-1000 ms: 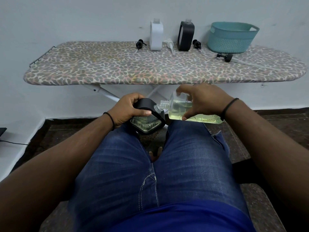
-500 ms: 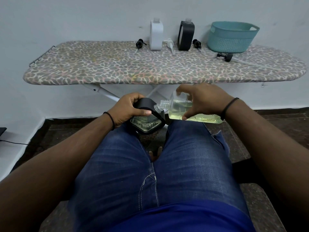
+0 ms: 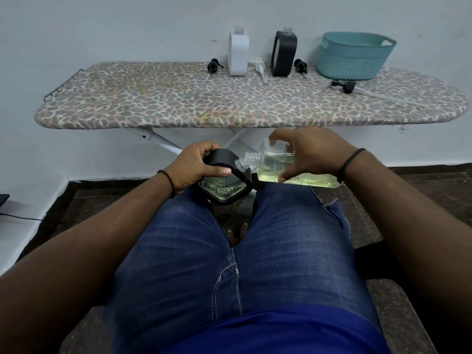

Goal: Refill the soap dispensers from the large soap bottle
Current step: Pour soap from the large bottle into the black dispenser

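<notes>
My left hand (image 3: 196, 166) curled round black dispenser (image 3: 224, 180), thumb across its top, over left knee. My right hand (image 3: 310, 152) grips bottle (image 3: 281, 167), tipped sideways, open neck just beside left thumb, touching dispenser top. Yellow soap inside both.

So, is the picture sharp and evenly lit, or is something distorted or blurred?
In the head view the light is soft and even, with no hard shadows. The wide lens bends the ironing board into a curve and stretches the forearms at the edges. The large soap bottle and the black dispenser look sharp, with no strong glare.
</notes>
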